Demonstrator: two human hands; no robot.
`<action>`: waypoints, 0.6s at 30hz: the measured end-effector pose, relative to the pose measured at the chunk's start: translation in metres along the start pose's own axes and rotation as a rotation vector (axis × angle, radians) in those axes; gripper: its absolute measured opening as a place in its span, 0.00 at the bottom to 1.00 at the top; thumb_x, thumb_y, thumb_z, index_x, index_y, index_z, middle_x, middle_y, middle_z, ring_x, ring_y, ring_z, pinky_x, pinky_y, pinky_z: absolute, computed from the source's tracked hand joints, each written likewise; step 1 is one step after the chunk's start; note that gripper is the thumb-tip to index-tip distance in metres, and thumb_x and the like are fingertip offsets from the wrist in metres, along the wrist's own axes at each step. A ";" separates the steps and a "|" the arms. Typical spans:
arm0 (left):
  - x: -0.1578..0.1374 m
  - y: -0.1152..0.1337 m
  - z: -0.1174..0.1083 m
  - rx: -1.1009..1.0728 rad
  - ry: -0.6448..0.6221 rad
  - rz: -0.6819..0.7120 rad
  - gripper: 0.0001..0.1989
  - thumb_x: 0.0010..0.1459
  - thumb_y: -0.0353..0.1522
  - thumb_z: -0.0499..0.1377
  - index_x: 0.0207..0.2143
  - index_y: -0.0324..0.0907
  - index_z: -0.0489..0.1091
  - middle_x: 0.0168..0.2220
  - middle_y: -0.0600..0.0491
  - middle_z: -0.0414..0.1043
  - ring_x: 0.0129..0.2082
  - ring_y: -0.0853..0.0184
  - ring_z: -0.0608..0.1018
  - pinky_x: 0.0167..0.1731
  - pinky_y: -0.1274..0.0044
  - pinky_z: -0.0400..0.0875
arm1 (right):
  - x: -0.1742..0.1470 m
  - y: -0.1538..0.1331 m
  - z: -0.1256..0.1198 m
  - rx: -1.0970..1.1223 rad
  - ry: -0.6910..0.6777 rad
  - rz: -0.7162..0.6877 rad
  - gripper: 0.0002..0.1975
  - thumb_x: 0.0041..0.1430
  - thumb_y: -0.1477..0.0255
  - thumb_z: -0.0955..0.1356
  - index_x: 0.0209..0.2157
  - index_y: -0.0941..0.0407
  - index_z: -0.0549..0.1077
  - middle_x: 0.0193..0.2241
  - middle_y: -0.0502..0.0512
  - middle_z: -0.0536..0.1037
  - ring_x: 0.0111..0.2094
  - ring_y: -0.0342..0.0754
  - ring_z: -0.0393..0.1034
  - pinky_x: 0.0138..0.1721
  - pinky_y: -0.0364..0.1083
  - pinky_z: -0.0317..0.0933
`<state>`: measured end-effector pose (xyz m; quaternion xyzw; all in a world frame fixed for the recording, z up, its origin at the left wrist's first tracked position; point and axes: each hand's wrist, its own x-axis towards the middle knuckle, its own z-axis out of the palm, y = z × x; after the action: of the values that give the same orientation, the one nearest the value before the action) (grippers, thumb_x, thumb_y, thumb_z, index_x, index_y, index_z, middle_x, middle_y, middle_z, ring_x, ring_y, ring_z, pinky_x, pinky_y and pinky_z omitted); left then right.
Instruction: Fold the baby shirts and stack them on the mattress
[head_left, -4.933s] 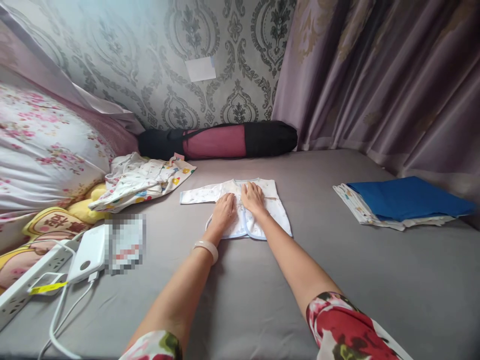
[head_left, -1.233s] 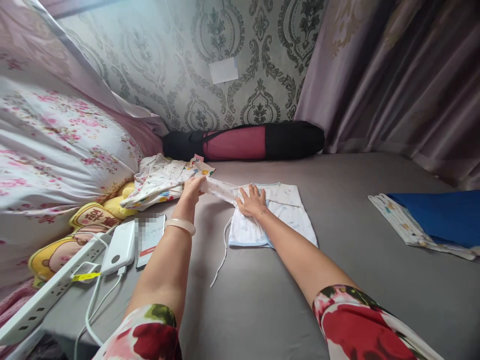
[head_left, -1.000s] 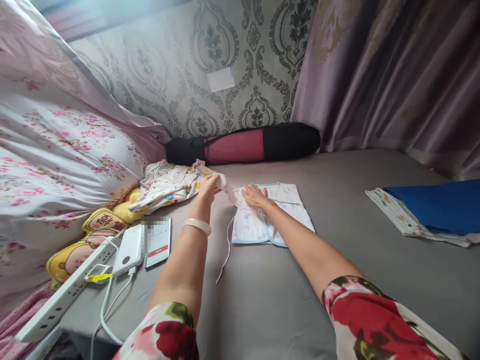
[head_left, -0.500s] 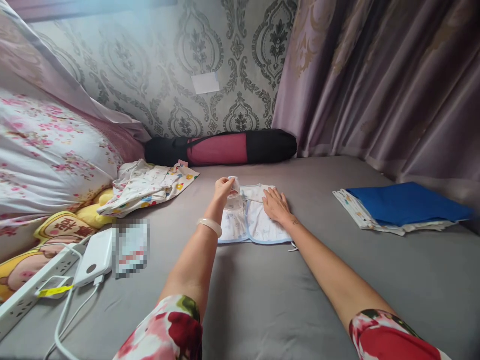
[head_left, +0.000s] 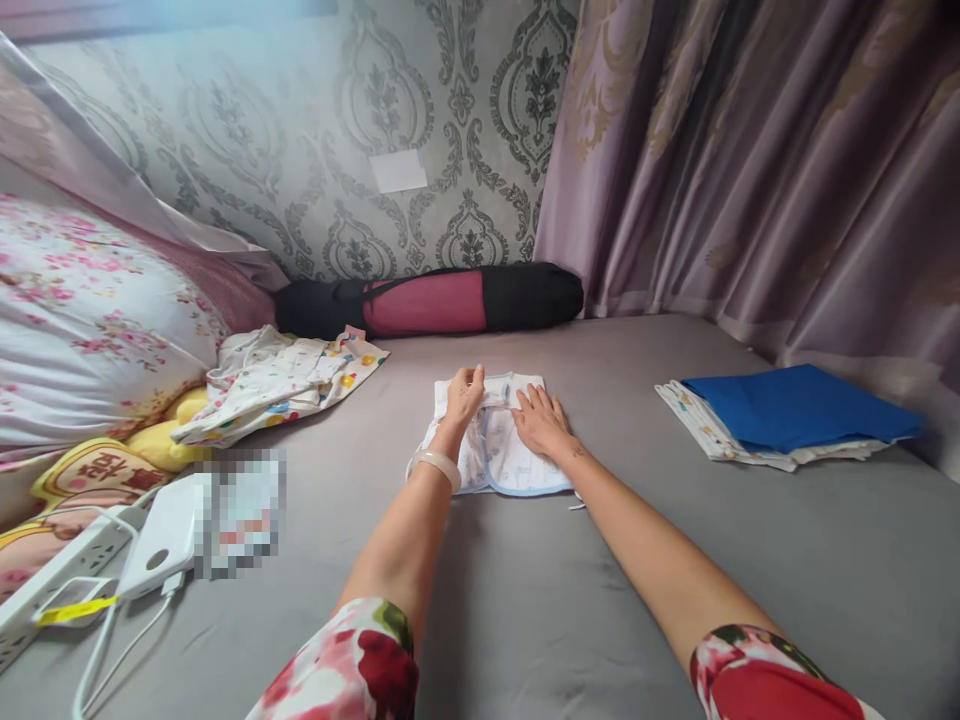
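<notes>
A small white baby shirt (head_left: pixel 517 470) with a faint print, blue edging and thin ties lies flat on the grey bedsheet. My left hand (head_left: pixel 465 396), a pale bangle on its wrist, is closed over the upper left part of the shirt. Its fingers are bent together on the folded cloth near the middle, and the fingertips are partly hidden. Flat on the shirt's right half rests my right hand (head_left: pixel 541 420), fingers spread. One white tie sticks out beside the right wrist.
Folded cloths topped by a blue one (head_left: pixel 799 405) lie to the right. At left are patterned clothing (head_left: pixel 281 385), a floral pillow (head_left: pixel 97 320), a white power bank (head_left: pixel 166 535) with cables and a power strip (head_left: pixel 82 560). A black-and-red long bag (head_left: pixel 427 302) lies along the wall.
My left hand has moved slightly right and lowered the lifted part of the shirt inward onto its front. My right hand stays flat on the shirt. The view has shifted a little.
</notes>
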<state>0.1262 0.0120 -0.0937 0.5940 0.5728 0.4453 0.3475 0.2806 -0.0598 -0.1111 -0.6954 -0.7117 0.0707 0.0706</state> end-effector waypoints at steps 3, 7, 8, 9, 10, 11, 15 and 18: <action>0.003 -0.006 -0.013 0.281 0.084 0.127 0.12 0.64 0.33 0.49 0.42 0.39 0.71 0.43 0.44 0.77 0.44 0.63 0.78 0.45 0.74 0.68 | 0.003 -0.001 -0.005 0.030 -0.029 0.016 0.28 0.69 0.65 0.52 0.67 0.61 0.54 0.69 0.62 0.48 0.69 0.55 0.38 0.66 0.58 0.37; 0.000 -0.016 -0.029 0.648 -0.020 0.187 0.16 0.60 0.24 0.48 0.48 0.38 0.70 0.47 0.42 0.75 0.50 0.60 0.75 0.51 0.69 0.66 | 0.008 -0.013 -0.010 0.043 0.147 0.037 0.28 0.69 0.67 0.52 0.66 0.64 0.55 0.67 0.65 0.51 0.68 0.55 0.42 0.66 0.57 0.35; -0.003 -0.018 -0.031 0.712 -0.060 0.210 0.17 0.61 0.24 0.48 0.49 0.38 0.69 0.48 0.41 0.75 0.52 0.59 0.74 0.53 0.68 0.65 | 0.010 -0.018 -0.009 0.041 0.170 -0.002 0.28 0.69 0.68 0.53 0.66 0.64 0.55 0.68 0.65 0.51 0.68 0.55 0.41 0.66 0.57 0.34; -0.006 -0.020 -0.031 0.764 -0.091 0.239 0.17 0.62 0.26 0.48 0.51 0.38 0.69 0.51 0.40 0.73 0.55 0.57 0.72 0.56 0.66 0.63 | 0.012 -0.022 -0.008 0.040 0.167 -0.055 0.28 0.69 0.67 0.53 0.66 0.63 0.55 0.68 0.64 0.50 0.68 0.55 0.40 0.66 0.57 0.32; -0.010 -0.021 -0.030 0.805 -0.111 0.269 0.18 0.64 0.28 0.47 0.52 0.38 0.68 0.54 0.40 0.71 0.58 0.56 0.69 0.58 0.63 0.59 | 0.013 -0.027 -0.007 0.040 0.144 -0.110 0.28 0.69 0.67 0.53 0.66 0.61 0.55 0.68 0.63 0.49 0.69 0.55 0.39 0.66 0.57 0.31; -0.013 -0.023 -0.028 0.840 -0.125 0.297 0.18 0.65 0.30 0.46 0.54 0.38 0.67 0.57 0.40 0.68 0.61 0.55 0.65 0.61 0.61 0.55 | 0.014 -0.031 -0.005 0.039 0.116 -0.153 0.27 0.69 0.67 0.53 0.66 0.60 0.55 0.68 0.62 0.49 0.69 0.54 0.38 0.66 0.58 0.31; -0.024 -0.030 -0.020 0.939 -0.212 0.321 0.24 0.68 0.39 0.42 0.61 0.39 0.61 0.65 0.40 0.57 0.67 0.52 0.55 0.64 0.56 0.46 | 0.018 -0.037 0.005 0.058 0.031 -0.166 0.27 0.70 0.65 0.51 0.67 0.55 0.55 0.68 0.59 0.49 0.69 0.56 0.39 0.66 0.61 0.32; -0.026 -0.035 -0.018 0.960 -0.271 0.276 0.29 0.68 0.42 0.39 0.65 0.39 0.54 0.67 0.40 0.52 0.68 0.52 0.54 0.64 0.57 0.46 | 0.019 -0.035 0.009 0.076 0.014 -0.143 0.27 0.70 0.64 0.50 0.66 0.52 0.56 0.68 0.57 0.51 0.68 0.55 0.40 0.65 0.61 0.33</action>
<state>0.0978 -0.0115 -0.1228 0.8090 0.5787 0.0930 0.0449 0.2437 -0.0418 -0.1129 -0.6401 -0.7558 0.0876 0.1066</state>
